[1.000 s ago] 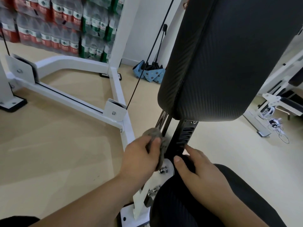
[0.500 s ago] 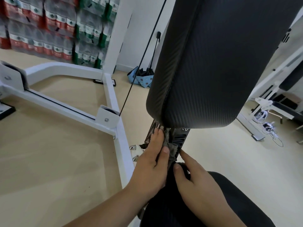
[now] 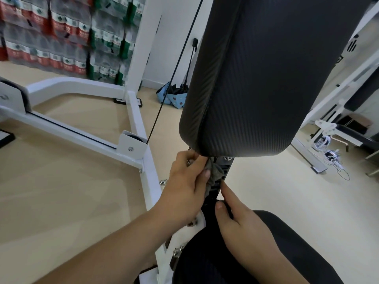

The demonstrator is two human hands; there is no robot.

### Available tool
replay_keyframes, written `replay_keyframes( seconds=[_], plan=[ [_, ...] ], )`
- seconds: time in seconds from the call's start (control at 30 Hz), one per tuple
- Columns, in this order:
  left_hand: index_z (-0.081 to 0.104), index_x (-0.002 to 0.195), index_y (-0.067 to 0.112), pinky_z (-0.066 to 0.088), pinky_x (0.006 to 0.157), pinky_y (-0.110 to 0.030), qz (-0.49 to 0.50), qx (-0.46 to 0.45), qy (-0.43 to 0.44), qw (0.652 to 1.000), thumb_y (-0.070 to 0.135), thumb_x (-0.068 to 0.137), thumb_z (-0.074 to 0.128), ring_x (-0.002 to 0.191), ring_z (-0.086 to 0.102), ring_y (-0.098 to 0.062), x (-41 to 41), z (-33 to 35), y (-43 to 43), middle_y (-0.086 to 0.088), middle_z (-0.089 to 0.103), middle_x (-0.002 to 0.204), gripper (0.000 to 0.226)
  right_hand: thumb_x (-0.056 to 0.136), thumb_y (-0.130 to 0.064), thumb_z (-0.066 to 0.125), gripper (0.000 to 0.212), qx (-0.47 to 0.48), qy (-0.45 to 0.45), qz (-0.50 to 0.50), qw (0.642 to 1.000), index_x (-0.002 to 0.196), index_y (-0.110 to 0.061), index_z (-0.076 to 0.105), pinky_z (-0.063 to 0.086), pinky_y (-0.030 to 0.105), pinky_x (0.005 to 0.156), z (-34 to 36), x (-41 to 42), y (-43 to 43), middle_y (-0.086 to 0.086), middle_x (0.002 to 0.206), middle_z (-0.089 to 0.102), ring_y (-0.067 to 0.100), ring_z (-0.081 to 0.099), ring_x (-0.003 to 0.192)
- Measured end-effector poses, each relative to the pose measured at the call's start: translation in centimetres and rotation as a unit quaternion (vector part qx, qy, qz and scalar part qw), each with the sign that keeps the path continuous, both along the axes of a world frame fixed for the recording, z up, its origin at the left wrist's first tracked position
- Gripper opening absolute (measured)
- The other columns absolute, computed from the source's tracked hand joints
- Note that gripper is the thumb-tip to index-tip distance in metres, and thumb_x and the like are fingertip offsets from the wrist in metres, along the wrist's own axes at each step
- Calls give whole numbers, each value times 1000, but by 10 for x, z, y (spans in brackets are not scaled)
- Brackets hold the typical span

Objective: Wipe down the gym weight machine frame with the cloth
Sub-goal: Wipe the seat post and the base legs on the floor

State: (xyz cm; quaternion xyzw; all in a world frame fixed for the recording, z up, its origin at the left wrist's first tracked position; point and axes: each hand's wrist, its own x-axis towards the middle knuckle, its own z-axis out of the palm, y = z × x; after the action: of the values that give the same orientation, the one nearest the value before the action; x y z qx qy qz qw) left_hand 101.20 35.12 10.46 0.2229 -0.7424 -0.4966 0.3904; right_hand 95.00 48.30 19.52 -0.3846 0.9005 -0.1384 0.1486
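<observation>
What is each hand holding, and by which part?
Left hand pinches the grey cloth by its bunched middle, against the black post. Right hand rests at the rear edge of the seat pad; grip unclear.

left hand [image 3: 184,184], fingers curled in a pinch; right hand [image 3: 244,224] just below, index finger straight

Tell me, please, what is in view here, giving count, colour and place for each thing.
back pad: one, black, upper centre
seat pad: one, black, bottom right
slotted post: one, black, under the back pad
cloth: one, grey, against the slotted post
frame: one, white, floor at left
cable: one, black, rising from frame pulley
bottle packs: many, red and green labels, top left
umbrella: one, blue, floor behind
left hand: one, grips the cloth
right hand: one, at seat pad's front
</observation>
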Motion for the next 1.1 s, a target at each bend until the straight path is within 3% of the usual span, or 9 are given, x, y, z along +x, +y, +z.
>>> replay_keyframes(
  seconds=[0.13,0.27,0.37,0.47,0.63,0.8,0.9,0.97,1.1],
  plan=[
    [25,153,52,40,114,-33,-36,51,-24,998,55,103,30,136,36,-1,12,-17,17,21,30,139,51,103,-58,23,50,-4,-6,-2,1000,151,-65,12,42,33,103,2,2,-1,-27,147,50,6,48,132],
    [26,157,43,30,119,-31,-46,69,-35,996,68,96,21,141,25,4,16,-21,21,22,28,142,66,100,-63,15,54,19,16,18,1000,154,-60,9,39,35,112,1,3,-2,-28,157,37,8,42,142],
    [28,154,47,34,117,-33,-61,59,-22,996,60,98,32,140,26,0,10,3,12,23,25,140,57,101,-61,15,48,-1,5,5,1000,147,-72,5,40,33,106,4,4,-2,-30,149,45,5,46,134],
    [39,139,51,37,113,-34,-55,35,-2,998,46,106,36,135,35,-8,2,15,0,20,30,137,33,103,-58,15,41,-22,-14,-16,1000,129,-86,-1,37,28,91,8,4,-2,-35,122,49,-1,46,112],
    [33,157,30,44,107,-32,-19,-32,-68,997,54,101,27,128,42,-6,15,-30,17,11,37,136,61,102,-60,14,53,28,22,20,999,154,-59,10,33,31,112,3,3,-3,-29,159,33,7,38,144],
    [42,152,27,41,110,-27,-23,-16,-26,999,38,106,40,131,42,-9,5,-6,2,11,35,135,47,99,-62,9,59,58,60,54,995,157,-54,4,22,35,125,-5,2,-4,-23,164,27,5,28,150],
    [52,138,27,43,109,-31,-25,-13,-10,1000,33,107,42,126,47,-13,-3,7,-11,10,37,129,33,102,-58,16,52,27,58,53,997,154,-54,16,36,38,115,-6,-2,-2,-24,149,45,5,42,137],
    [44,150,27,45,106,-29,-19,-34,-23,999,31,106,42,125,48,-12,1,-7,-5,5,38,133,44,104,-51,26,51,14,59,43,997,154,-53,20,43,35,105,-6,-2,-2,-24,137,52,5,47,126],
    [53,145,26,52,88,-27,40,-61,-78,994,29,103,44,99,56,-5,19,-35,16,6,47,115,43,103,-45,40,58,15,55,35,998,157,-49,18,44,37,108,-5,-1,1,-23,146,48,9,46,132]
  ],
)
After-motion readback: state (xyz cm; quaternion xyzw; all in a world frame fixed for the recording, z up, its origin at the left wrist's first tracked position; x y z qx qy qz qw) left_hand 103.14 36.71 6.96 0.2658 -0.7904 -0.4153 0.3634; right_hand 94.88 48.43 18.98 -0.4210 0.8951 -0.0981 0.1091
